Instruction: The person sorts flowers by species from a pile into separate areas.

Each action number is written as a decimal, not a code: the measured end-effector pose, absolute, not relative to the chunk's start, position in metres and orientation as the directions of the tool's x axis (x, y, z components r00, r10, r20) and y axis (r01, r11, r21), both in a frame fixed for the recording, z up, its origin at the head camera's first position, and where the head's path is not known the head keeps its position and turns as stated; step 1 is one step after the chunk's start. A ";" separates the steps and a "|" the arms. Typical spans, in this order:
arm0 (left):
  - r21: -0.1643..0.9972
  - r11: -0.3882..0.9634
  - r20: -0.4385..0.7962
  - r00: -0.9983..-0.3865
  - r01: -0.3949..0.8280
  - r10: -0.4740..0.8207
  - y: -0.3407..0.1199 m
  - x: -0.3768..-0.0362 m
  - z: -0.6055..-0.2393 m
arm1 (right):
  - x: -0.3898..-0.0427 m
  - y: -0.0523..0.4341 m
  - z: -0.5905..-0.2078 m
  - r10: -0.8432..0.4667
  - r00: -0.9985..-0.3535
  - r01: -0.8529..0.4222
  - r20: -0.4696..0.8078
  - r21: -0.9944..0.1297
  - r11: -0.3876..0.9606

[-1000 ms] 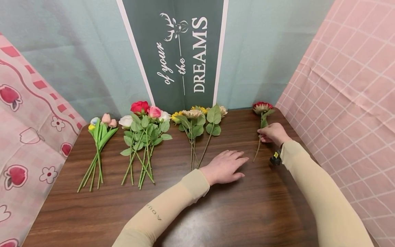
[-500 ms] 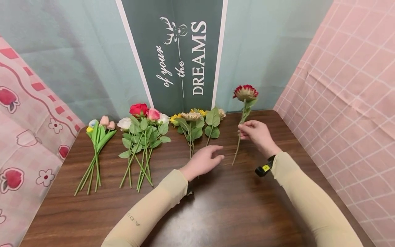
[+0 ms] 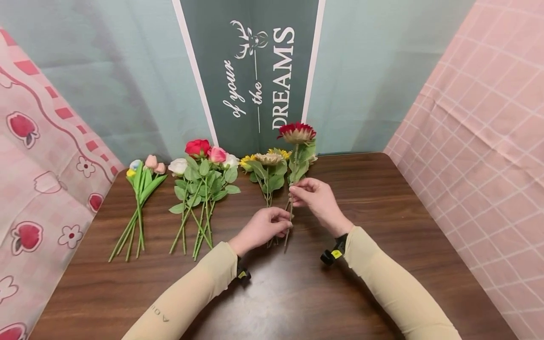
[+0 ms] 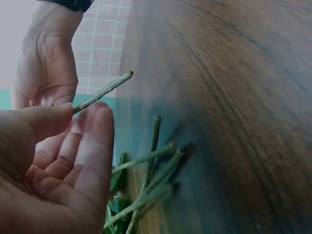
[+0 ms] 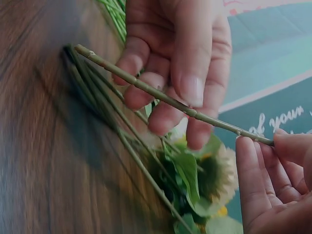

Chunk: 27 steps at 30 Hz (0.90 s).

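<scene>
My right hand (image 3: 316, 200) pinches the stem of a red artificial sunflower (image 3: 299, 133) with a beige underside, held upright above the table. My left hand (image 3: 263, 229) is at the lower stem. In the right wrist view its thumb tip touches the stem (image 5: 153, 92) while its loosely bent fingers lie behind it, spread apart. The stem's cut end (image 4: 124, 78) sticks out past the left thumb in the left wrist view. Behind and below lie yellow and beige sunflowers (image 3: 268, 160), their bare stems (image 4: 146, 190) crossing on the table; the red flower overlaps one of them.
Red, pink and white roses (image 3: 206, 172) lie left of the sunflowers. Farther left are tulips (image 3: 142, 186) with crossed stems. A printed green backdrop (image 3: 352, 71) stands behind the wooden table (image 3: 382, 283), with pink curtains (image 3: 467, 118) at both sides.
My right hand has lifted the red sunflower and carried it left, over to the other sunflowers. My left hand has drawn back left from the table and come to its stem.
</scene>
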<state>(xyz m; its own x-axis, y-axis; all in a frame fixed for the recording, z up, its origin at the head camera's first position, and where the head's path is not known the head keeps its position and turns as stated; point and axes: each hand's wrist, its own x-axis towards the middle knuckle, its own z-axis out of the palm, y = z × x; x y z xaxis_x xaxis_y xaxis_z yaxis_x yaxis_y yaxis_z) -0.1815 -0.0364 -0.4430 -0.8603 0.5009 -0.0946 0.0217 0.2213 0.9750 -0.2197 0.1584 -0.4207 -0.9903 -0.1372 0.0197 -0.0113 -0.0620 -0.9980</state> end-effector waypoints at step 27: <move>0.583 0.731 0.113 -0.927 0.354 0.358 -0.089 -0.177 -0.437 | -0.266 0.137 -0.456 -0.169 -0.966 0.185 -0.197 -0.979 0.084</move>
